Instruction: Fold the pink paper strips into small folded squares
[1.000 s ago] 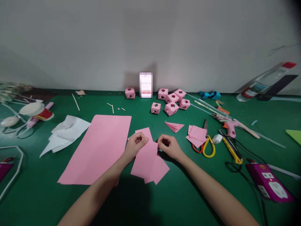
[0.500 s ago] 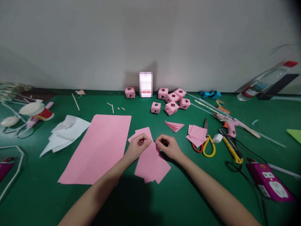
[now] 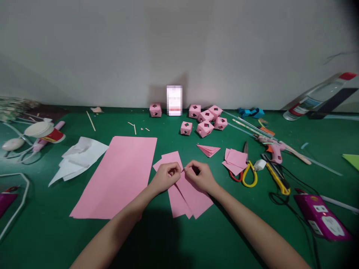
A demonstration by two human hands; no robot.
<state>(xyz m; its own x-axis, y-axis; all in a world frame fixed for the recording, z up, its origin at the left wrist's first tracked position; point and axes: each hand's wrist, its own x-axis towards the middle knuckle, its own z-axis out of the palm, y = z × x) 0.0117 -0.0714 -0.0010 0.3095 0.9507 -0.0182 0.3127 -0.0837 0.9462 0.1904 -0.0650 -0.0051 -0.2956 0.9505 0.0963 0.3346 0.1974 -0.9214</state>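
Note:
My left hand [image 3: 166, 176] and my right hand [image 3: 199, 175] meet at the middle of the green table [image 3: 179, 239], both pinched on the top corner of a small stack of pink paper pieces [image 3: 189, 198]. The stack fans out below my fingers toward me. Another pink piece [image 3: 168, 157] lies flat just behind my left hand. A large pink sheet [image 3: 117, 175] lies flat to the left of my left hand.
Several pink paper cubes [image 3: 206, 121] sit at the back by the wall. Right of my hands lie a folded pink triangle [image 3: 208, 150], pink squares [image 3: 235, 160], yellow-handled scissors [image 3: 248, 172], a glue gun [image 3: 273, 149], a purple power strip [image 3: 322, 220]. White paper scraps [image 3: 77, 158] lie left.
My hands have drawn together until the fingertips almost touch. The small pink stack has turned, its lower end swinging to the right.

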